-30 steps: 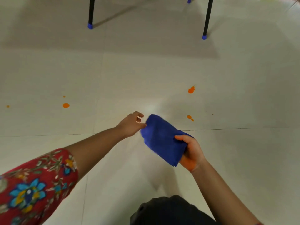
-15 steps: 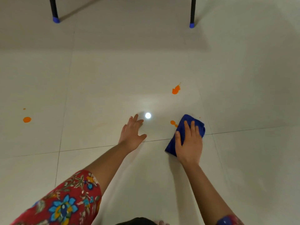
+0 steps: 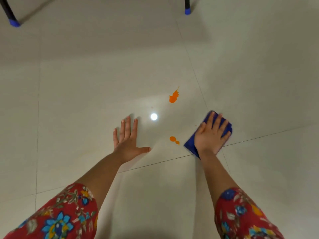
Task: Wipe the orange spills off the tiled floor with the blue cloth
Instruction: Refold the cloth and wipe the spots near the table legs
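Note:
The folded blue cloth (image 3: 189, 146) lies flat on the pale tiled floor (image 3: 103, 75). My right hand (image 3: 211, 135) presses down on top of it, fingers spread, covering most of it. A small orange spill (image 3: 174, 140) sits just left of the cloth, a short gap from its edge. A larger orange splash (image 3: 173, 97) lies farther away on the same tile. My left hand (image 3: 127, 142) rests flat on the floor to the left, fingers apart, holding nothing.
Two black furniture legs with blue feet stand at the far edge, one at the top left (image 3: 13, 22) and one at the top right (image 3: 187, 11). A bright light reflection (image 3: 153, 116) shines on the tile between my hands. Grout lines cross the floor.
The cloth went from held in the air between both hands to pressed on the floor under my right hand. My left hand let go and now lies flat on the tile.

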The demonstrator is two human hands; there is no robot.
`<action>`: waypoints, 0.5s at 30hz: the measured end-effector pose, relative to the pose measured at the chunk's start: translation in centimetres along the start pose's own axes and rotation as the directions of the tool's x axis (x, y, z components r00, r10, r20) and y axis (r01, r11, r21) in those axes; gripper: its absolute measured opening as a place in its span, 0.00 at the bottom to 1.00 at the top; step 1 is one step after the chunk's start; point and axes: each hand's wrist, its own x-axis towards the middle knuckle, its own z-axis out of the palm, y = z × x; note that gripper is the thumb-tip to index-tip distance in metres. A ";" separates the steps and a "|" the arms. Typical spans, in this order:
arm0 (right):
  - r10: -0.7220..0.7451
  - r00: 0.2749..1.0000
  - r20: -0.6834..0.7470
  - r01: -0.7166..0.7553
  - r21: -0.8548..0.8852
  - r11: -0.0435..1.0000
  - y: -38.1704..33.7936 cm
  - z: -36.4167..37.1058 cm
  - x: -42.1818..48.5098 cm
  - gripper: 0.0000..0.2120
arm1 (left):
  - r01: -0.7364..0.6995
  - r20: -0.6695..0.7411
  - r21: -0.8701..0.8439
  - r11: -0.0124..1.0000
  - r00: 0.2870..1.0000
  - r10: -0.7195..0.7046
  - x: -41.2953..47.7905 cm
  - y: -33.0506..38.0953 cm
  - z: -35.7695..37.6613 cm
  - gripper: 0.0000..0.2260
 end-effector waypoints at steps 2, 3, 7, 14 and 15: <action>-0.207 0.978 0.028 0.208 -0.015 0.978 -2.9 0.3 -0.6 0.26 | -0.004 0.002 -0.003 1.000 1.000 0.004 -0.1 0.1 -0.2 0.53; -0.330 0.942 0.057 0.332 -0.027 0.943 -3.2 0.5 -1.8 0.25 | -0.001 0.007 -0.004 1.000 1.000 0.001 -0.1 0.2 -0.3 0.53; -0.402 0.904 0.143 0.419 -0.114 0.901 2.6 -0.2 -5.9 0.25 | 0.016 0.051 -0.009 1.000 0.999 -0.015 -0.4 0.4 -0.7 0.57; -0.164 0.986 0.036 0.165 -0.026 0.986 -5.7 0.0 5.5 0.25 | 0.027 0.088 -0.003 1.000 0.996 -0.027 -0.2 0.7 -1.2 0.58; -0.294 0.954 0.050 0.296 -0.039 0.954 -7.3 0.7 4.6 0.25 | 0.029 0.098 0.000 1.000 0.995 -0.028 -0.3 0.7 -1.3 0.58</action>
